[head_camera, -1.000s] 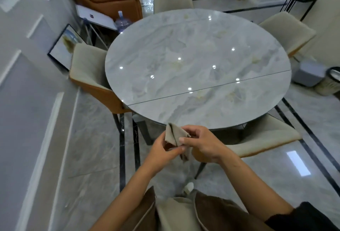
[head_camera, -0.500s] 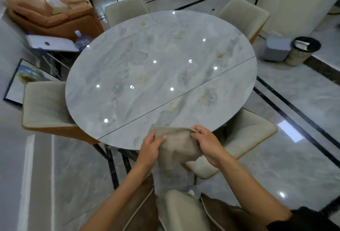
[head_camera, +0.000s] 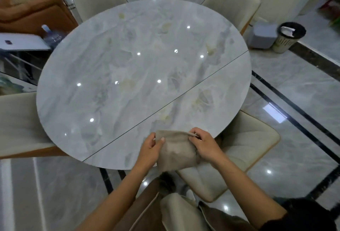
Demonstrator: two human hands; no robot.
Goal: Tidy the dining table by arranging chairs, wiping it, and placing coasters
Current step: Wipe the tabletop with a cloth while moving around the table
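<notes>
Cloth [head_camera: 175, 150] now spread crosswise between both hands.

**No legible writing in view**

Nothing can be read. A small dark mark sits on the white laptop lid [head_camera: 20, 42] at nine o'clock of the round marble table [head_camera: 103, 69], but it is too blurred to make out as a logo or text.

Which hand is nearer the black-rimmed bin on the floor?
Right. The right hand grips the cloth on the side toward the bin; the left hand holds the cloth's opposite edge, farther away.
</notes>
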